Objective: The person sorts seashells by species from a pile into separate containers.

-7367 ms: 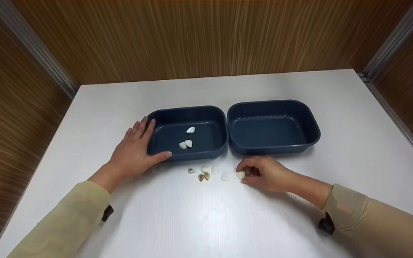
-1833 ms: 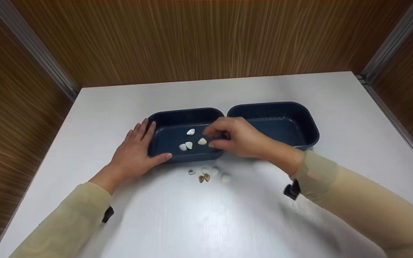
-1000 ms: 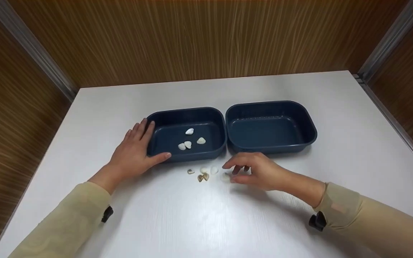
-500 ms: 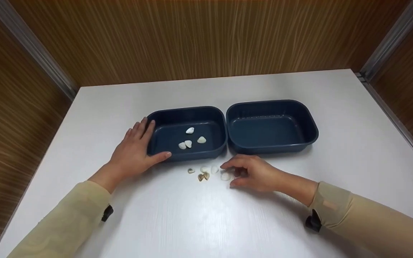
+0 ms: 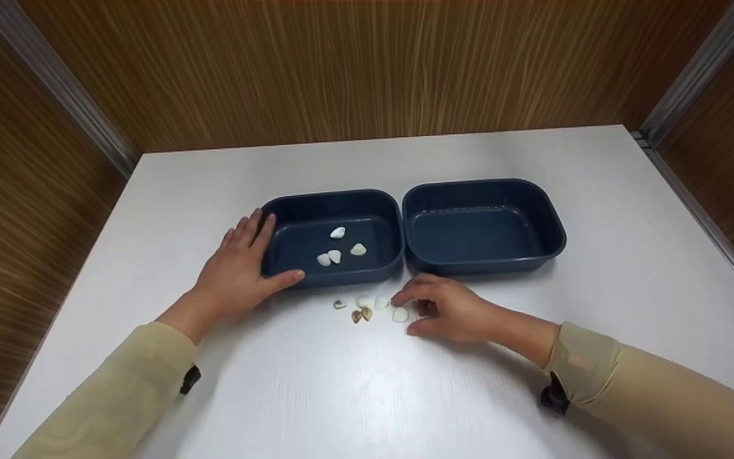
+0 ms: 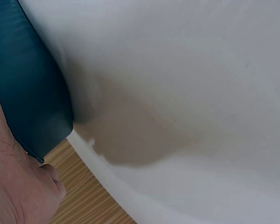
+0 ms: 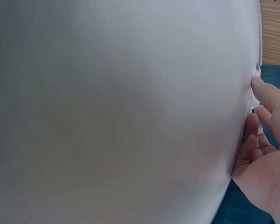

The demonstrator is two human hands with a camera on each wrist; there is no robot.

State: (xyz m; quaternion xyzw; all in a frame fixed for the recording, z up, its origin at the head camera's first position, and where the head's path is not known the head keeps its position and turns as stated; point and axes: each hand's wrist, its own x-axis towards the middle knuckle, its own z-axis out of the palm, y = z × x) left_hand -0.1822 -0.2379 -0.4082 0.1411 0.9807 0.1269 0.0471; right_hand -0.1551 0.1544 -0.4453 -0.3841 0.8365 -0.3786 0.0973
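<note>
My left hand [image 5: 233, 274] rests with spread fingers against the left end of a dark blue tray [image 5: 348, 278], thumb along its front wall. Inside that tray lie several white seashells [image 5: 358, 249]. My right hand [image 5: 453, 310] is low at the table in front of the second tray, its thumb and index finger parted on either side of a white seashell [image 5: 400, 314]. In the right wrist view, the thumb of the right hand [image 7: 266, 140] and its fingers are at the right edge, with a bit of white shell [image 7: 255, 101] between them.
Left of the right hand are more loose shells: two white ones [image 5: 381, 303], two brownish ones [image 5: 366, 313] and a small dark-and-white one [image 5: 339, 304]. A second blue tray [image 5: 478, 266] stands right beside the first. Wood-grain panels [image 5: 367, 70] border the white table [image 5: 316, 395].
My right hand placed a white shell in the left tray, then came back to the loose shells. Lately it has shifted slightly left around another white shell. The left hand has stayed put.
</note>
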